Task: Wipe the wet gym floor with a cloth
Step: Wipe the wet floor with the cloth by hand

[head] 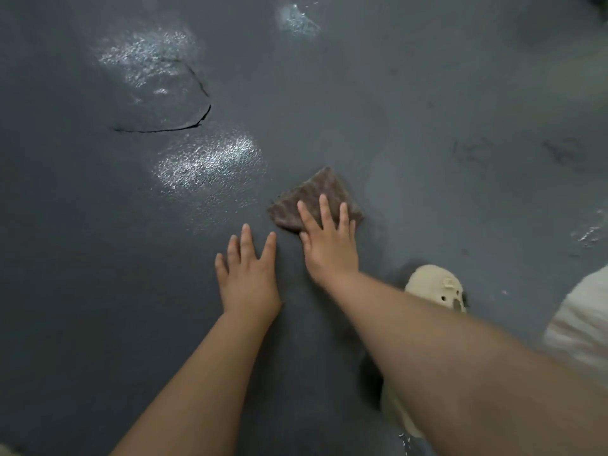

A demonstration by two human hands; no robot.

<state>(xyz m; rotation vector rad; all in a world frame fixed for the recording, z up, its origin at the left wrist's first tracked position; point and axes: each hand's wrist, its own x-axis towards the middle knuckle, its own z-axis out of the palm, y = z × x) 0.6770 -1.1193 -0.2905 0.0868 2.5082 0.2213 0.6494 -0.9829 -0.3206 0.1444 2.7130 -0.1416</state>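
I see a dark grey textured floor (427, 110) filling the whole head view, no walls visible. Wet shiny patches (207, 159) glint left of centre, with more at upper left, near the top edge and by the right edge. A curved crack (184, 123) cuts the floor at upper left, beside the upper wet patch. My left hand (246, 274) lies flat on bare floor, fingers straight and spread, holding nothing. My right hand (329, 241) is flat too, fingers straight and slightly spread, pressing down on the near part of the brown cloth (316, 192). The cloth is folded, lying on the floor around centre, just right of the nearest wet patch, its far corner sticking out past my fingertips. Left hand is near the cloth's left edge, not touching it. A cream shoe (434, 284) sits on the floor right of my right forearm; pale clothing (579, 324) at the right edge.
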